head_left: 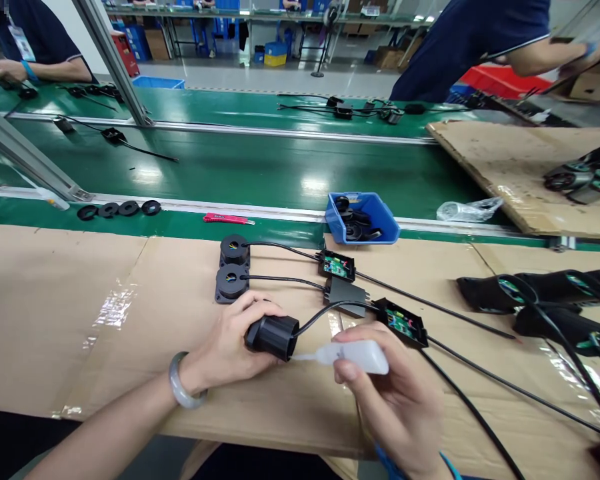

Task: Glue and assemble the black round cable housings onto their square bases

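1. Our left hand (230,343) is wrapped tight around a black round housing (273,337), holding it on its side just above the cardboard-covered worktop (80,313), open end turned toward our right.
2. Our right hand (400,400) is clenched on a small white squeeze bottle (355,355); its thin nozzle points left and its tip meets the rim of the housing.
3. A black cable (325,312) runs from the housing up and right to an open black box with a green circuit board (401,322) lying just beyond our right hand.
4. Behind our left hand, two more round black housings (233,267) sit upright, one just behind the other, touching or nearly so. Each has its own cable leading right, one to an open box with a green board (337,265), the other to a closed black box (347,293).
5. On our left wrist we wear a pale bangle (180,387).
6. A blue bin (363,217) with black parts stands at the far edge of the worktop, beside the green conveyor belt (255,167). A red utility knife (225,219) and a row of four black rings (119,209) lie to its left along the belt's rail.
7. At far right, black sleeved parts (540,293) with looped cables lie in a heap.
8. Two other people in dark blue shirts work across the belt, one at upper left (35,40), one at upper right (470,40).
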The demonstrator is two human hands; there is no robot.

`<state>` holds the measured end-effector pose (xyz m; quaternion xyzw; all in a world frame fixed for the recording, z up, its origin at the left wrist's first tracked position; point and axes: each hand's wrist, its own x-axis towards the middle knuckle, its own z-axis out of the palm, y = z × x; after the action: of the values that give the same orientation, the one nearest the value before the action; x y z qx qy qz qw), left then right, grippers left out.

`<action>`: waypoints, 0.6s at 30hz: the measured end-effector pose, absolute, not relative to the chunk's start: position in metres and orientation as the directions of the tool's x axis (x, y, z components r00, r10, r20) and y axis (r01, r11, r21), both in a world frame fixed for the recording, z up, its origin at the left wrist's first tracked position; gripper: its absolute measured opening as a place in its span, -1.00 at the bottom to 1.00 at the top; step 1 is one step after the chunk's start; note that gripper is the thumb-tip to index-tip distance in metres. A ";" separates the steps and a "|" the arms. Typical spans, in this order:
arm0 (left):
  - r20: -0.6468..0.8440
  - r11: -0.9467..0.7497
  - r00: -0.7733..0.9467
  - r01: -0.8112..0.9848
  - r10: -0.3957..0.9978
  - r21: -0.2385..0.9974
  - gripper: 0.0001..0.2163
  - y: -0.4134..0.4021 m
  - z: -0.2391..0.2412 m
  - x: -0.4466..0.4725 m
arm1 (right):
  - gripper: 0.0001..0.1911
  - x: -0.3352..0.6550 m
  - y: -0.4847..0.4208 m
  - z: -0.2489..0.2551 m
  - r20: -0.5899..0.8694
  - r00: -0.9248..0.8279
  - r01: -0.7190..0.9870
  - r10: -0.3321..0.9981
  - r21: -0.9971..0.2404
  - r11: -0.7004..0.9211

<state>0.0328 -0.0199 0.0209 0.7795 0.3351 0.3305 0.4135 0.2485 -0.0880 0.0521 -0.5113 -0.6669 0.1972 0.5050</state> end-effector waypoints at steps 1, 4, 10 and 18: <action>0.244 -0.430 0.544 0.245 0.803 0.869 -0.52 -0.020 0.021 0.034 | -0.92 0.248 -0.087 0.051 0.425 0.098 0.399 0.900 -0.845 0.355; 0.180 -0.298 0.492 0.172 0.852 0.939 -0.54 -0.023 0.017 0.037 | -0.90 0.244 -0.084 0.044 0.351 0.262 0.176 0.899 -0.933 0.313; -0.154 0.274 0.566 -0.133 0.810 0.953 -0.46 -0.028 0.009 0.045 | -0.83 0.234 -0.082 0.029 0.510 0.234 0.303 0.828 -0.847 0.436; -0.244 0.475 0.600 -0.262 0.762 0.840 -0.44 -0.031 0.010 0.048 | -0.84 0.225 -0.075 0.042 0.690 0.073 0.499 0.720 -0.650 0.572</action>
<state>0.0484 -0.0313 0.0099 0.3998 0.3125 0.3202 0.8000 0.2245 -0.0747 0.0418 -0.4524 -0.6741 0.0959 0.5760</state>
